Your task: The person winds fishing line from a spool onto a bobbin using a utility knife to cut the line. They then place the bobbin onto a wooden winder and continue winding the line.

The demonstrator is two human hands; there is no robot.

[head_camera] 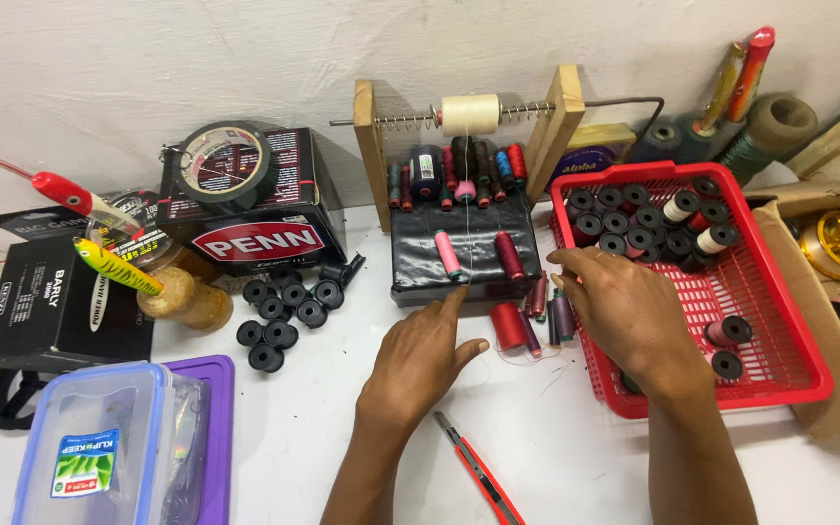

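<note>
Bright, even light falls from above and in front, leaving soft short shadows under both hands. Mild glare sits on the glossy black wrapped block (466, 255) at twelve o'clock. Focus is sharp centrally; edges at three and nine o'clock bow slightly.

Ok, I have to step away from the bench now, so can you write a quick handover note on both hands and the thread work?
Left hand: empty, forefinger on the white thread at the black block.
Right hand: empty, resting on the red basket rim beside loose spools.
White spool sits on the wooden winder, thread drawn down.
Craft knife lies unused near the left wrist.
Thread not yet cut.
</note>
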